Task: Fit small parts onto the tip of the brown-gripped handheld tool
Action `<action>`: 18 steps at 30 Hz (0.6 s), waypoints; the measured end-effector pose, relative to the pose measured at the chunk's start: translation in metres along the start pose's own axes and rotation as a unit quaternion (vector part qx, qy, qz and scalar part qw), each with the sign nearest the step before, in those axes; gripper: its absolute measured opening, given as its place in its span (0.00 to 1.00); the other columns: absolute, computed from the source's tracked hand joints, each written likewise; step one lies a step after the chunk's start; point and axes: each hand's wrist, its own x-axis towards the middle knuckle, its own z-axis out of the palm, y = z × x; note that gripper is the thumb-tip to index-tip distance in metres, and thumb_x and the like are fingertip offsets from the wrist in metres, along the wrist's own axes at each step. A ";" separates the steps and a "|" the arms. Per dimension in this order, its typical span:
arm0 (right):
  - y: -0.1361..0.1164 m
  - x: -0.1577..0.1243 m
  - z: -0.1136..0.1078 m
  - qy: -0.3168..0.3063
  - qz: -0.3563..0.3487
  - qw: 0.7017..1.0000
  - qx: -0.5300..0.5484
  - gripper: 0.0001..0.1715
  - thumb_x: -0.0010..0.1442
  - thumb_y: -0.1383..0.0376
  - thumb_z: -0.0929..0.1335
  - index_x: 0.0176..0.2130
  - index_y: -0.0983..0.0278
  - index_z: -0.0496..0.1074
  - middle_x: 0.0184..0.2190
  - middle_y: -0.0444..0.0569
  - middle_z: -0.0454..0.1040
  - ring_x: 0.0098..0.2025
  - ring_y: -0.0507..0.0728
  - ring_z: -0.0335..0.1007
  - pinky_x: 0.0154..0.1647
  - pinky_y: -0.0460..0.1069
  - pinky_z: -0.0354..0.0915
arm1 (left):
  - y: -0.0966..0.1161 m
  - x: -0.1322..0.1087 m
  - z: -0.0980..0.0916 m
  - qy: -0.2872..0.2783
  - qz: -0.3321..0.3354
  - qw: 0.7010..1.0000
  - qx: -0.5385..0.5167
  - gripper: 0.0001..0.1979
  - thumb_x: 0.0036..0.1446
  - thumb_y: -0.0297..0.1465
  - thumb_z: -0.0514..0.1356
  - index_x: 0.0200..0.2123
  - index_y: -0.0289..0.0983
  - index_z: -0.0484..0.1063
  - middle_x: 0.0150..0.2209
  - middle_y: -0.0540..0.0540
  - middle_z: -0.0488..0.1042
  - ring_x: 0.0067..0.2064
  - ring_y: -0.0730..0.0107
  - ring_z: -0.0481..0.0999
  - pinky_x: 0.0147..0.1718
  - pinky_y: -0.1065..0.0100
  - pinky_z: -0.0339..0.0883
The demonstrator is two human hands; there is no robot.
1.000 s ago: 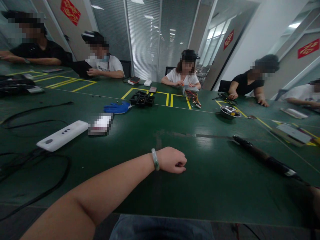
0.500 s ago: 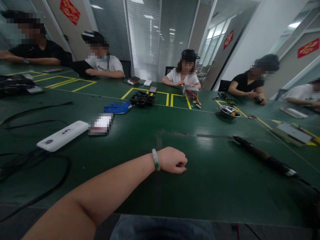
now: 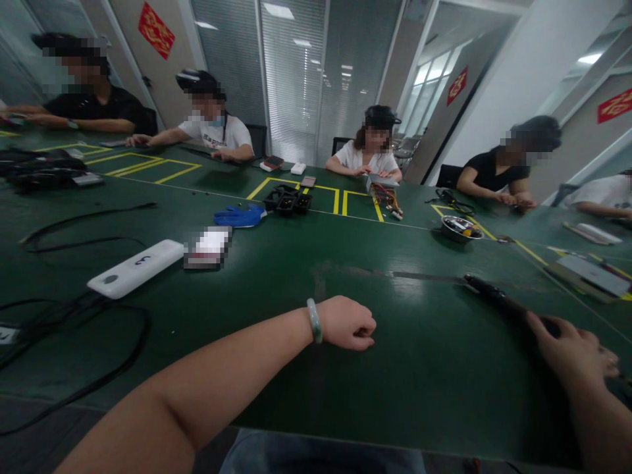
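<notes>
My left hand [image 3: 347, 322] rests on the green table [image 3: 419, 375] in a loose fist, a pale jade-like bangle round its wrist; nothing shows in the curled fingers. At the right side, my right hand [image 3: 573, 352] has its fingers around the rear body of a black, pen-shaped electric screwdriver [image 3: 498, 299]. The screwdriver lies with its tip pointing to the far left, and its back end is covered by the hand. The two hands are well apart.
A white power bank-like block [image 3: 135, 268] with black cables, a phone [image 3: 210, 247] and a blue glove [image 3: 240, 215] lie to the left. Black parts [image 3: 287, 199] sit mid-table, a metal bowl [image 3: 461, 228] farther right. Several people in headgear sit across the table.
My right hand has come into view from the right and taken hold of the electric screwdriver. The left hand stays in place; the view has shifted slightly.
</notes>
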 end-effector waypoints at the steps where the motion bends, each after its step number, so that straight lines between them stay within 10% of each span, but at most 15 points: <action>1: -0.004 0.001 0.002 -0.013 0.024 1.000 -0.008 0.42 0.43 0.32 0.64 0.51 0.47 0.72 0.58 0.77 0.53 0.63 0.85 0.36 0.42 0.79 0.34 | 0.000 0.001 0.000 -0.004 0.000 1.000 0.000 0.12 0.57 0.38 0.58 0.26 0.38 0.67 0.28 0.52 0.70 0.28 0.74 0.68 0.26 0.70 0.59; 9: -0.133 -0.033 0.027 -0.096 -0.106 0.989 -0.048 0.39 0.51 0.35 0.61 0.52 0.54 0.71 0.55 0.61 0.62 0.58 0.80 0.49 0.49 0.72 0.49 | -0.002 0.010 0.004 -0.009 0.010 1.000 0.019 0.13 0.58 0.39 0.56 0.25 0.38 0.67 0.27 0.51 0.70 0.26 0.73 0.67 0.25 0.70 0.58; 18: -0.300 -0.157 0.051 -0.163 -0.370 0.914 0.044 0.26 0.59 0.47 0.63 0.53 0.51 0.69 0.48 0.52 0.65 0.50 0.67 0.54 0.49 0.65 0.54 | 0.002 0.008 -0.010 0.197 -0.096 0.974 0.062 0.10 0.61 0.36 0.53 0.37 0.38 0.71 0.38 0.45 0.74 0.41 0.65 0.71 0.43 0.63 0.63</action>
